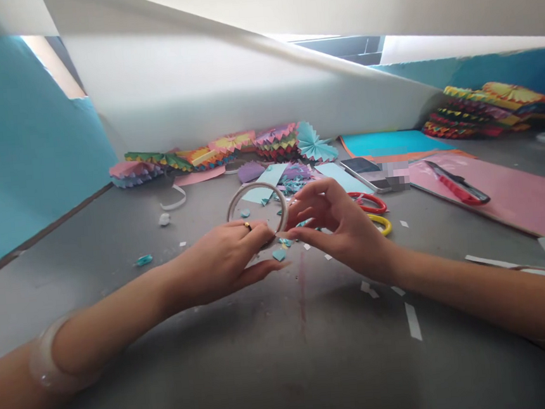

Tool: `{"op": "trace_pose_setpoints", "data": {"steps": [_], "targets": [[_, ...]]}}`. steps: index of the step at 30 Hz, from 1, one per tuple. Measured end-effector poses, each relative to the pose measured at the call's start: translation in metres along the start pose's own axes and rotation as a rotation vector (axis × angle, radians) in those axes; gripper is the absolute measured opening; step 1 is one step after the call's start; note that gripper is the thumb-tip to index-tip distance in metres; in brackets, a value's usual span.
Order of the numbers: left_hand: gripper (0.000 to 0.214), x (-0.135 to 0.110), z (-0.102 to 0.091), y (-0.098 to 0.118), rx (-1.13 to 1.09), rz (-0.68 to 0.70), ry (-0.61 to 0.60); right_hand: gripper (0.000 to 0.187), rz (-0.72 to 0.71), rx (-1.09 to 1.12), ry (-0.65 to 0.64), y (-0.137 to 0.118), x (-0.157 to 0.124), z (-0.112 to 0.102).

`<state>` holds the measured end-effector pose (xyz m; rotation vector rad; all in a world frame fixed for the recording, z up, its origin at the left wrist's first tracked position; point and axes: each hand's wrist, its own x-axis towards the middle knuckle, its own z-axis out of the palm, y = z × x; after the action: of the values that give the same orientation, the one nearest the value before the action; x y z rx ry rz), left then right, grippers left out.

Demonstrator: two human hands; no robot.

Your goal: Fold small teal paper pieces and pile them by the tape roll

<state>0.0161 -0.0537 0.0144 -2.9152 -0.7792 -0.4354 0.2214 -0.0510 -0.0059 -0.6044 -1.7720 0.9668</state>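
Note:
A thin pale ring, which looks like a narrow roll of tape [283,205], stands upright between my two hands above the table. My left hand [224,253] grips its lower edge with the fingers, palm down, the thumb stretched out below. At the right side of the ring, my right hand [339,227] has curled fingers against the rim, and its thumb tip meets the left fingertips. Whether a loose tape end lies between them is too small to tell. Behind the right hand show scissors with a red handle loop [372,202] and a yellow one [382,224].
Folded paper fans [276,142] line the back of the grey table [248,366], with more stacked at right [493,109]. Teal paper scraps [294,182], a phone [365,174], and a red box cutter [459,185] on a pink board [514,189] lie about. White strips [413,321] are scattered.

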Motion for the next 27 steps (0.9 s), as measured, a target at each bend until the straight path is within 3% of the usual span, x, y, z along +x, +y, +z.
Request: {"op": "trace_pose_setpoints", "data": {"steps": [5, 13, 18, 23, 27], "targets": [[0.025, 0.001, -0.001, 0.004, -0.054, -0.024, 0.111, 0.034, -0.047, 0.001, 0.026, -0.006, 0.000, -0.002], [0.013, 0.001, 0.006, 0.001, 0.058, -0.002, 0.110, 0.035, 0.018, -0.057, 0.071, 0.001, 0.001, -0.001], [0.014, -0.001, 0.009, -0.001, 0.044, 0.002, 0.104, 0.030, 0.058, -0.119, 0.041, 0.001, 0.001, -0.001], [0.026, 0.001, 0.007, 0.005, 0.103, -0.033, 0.230, 0.019, 0.000, -0.265, -0.101, -0.002, 0.000, -0.002], [0.025, 0.004, 0.004, 0.008, 0.091, -0.071, 0.256, 0.022, -0.034, -0.272, -0.059, -0.003, -0.002, -0.002]]}}
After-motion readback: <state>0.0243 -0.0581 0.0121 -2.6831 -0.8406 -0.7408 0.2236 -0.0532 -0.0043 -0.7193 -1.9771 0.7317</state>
